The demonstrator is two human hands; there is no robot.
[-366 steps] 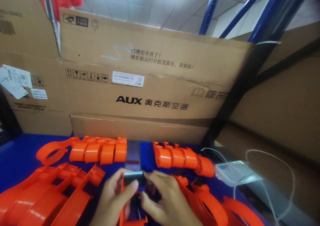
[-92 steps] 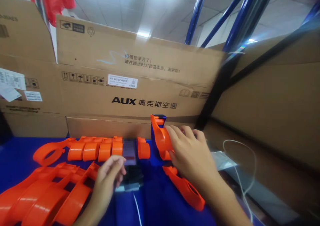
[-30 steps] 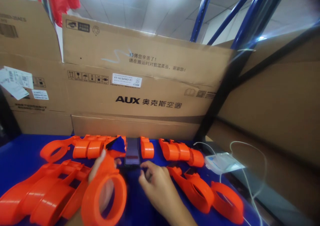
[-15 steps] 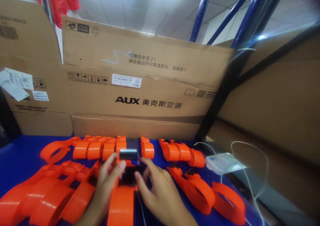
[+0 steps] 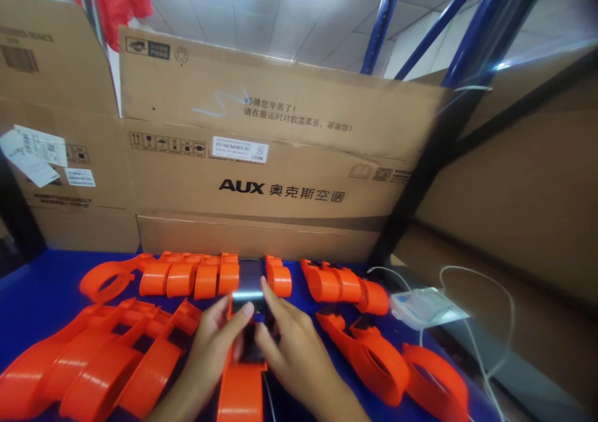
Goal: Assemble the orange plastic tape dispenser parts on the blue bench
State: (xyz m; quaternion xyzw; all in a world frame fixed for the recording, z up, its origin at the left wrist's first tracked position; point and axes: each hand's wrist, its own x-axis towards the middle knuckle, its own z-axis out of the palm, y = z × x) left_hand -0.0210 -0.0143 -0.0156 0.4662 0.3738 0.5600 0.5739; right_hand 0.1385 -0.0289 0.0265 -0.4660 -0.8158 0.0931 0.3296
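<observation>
At the centre an orange plastic part [image 5: 240, 397] with a broad curved band points toward me. A small dark block with a shiny silvery face [image 5: 247, 296] sits at its far end. My left hand [image 5: 210, 341] is closed on the part's left side, its thumb pressing by the silvery face. My right hand [image 5: 299, 347] is closed at the right side, index finger along the block and thumb bent in below it. The fingers partly hide a dark area between them. Just beyond lies a dark, flat, phone-like device [image 5: 251, 271].
Several similar orange parts lie at left [image 5: 98, 372], along the back [image 5: 182, 277] and at right [image 5: 374, 360] on the blue surface [image 5: 37, 285]. A clear plastic case [image 5: 427, 307] with white cables stands at right. Cardboard [image 5: 280, 160] walls the back; a dark post [image 5: 411, 192] rises at right.
The silvery-faced block now sits lower and slightly right in view, and my left thumb has come onto its near edge. My right index finger reaches further up beside it.
</observation>
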